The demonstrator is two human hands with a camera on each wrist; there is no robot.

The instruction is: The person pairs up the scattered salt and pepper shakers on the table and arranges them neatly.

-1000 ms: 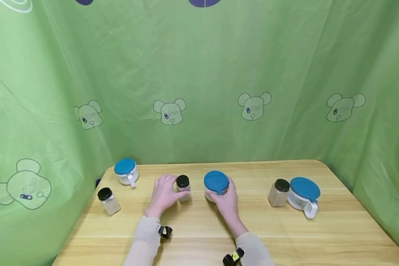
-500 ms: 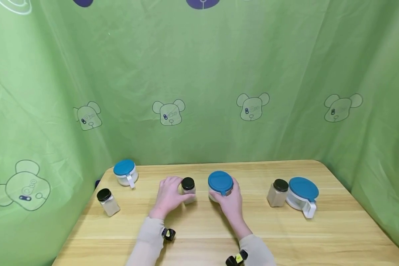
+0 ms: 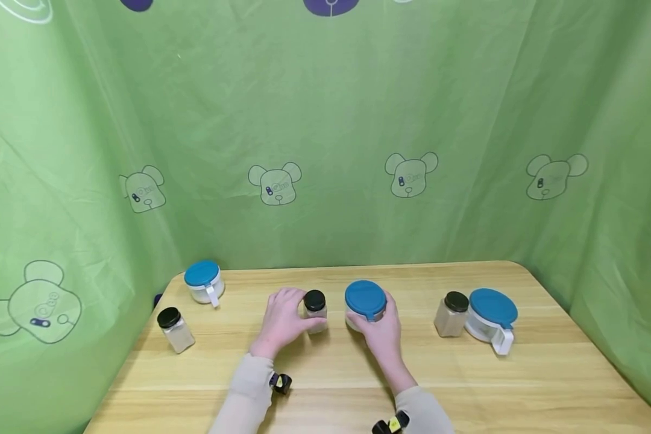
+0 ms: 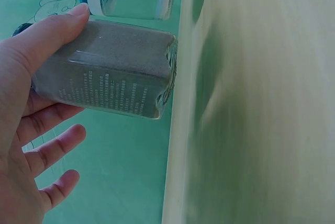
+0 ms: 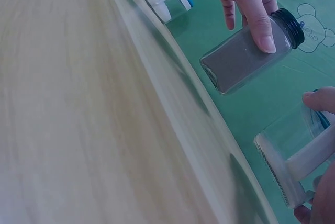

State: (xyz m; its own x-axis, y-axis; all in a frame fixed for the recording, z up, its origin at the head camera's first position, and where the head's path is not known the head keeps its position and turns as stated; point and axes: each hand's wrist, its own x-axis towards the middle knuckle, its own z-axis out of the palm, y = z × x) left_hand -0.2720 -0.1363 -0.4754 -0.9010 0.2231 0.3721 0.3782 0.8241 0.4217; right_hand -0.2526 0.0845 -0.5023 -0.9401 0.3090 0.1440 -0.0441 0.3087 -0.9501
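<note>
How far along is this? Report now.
Done, it seems: the right jar stands beside the right cup. In hand: the left hand grips the middle jar, the right hand the middle cup. Left: the left jar and left cup stand apart; every lid is on.

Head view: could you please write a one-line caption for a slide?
Left hand grips a black-capped spice jar; right hand holds a blue-lidded container on the wooden table.

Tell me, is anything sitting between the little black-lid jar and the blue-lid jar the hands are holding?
Nothing visible does. The left hand holds the black-lid jar, the right hand holds the blue-lid jar, and only a narrow strip of bare table shows between them. The other jars stand off to both sides.
</note>
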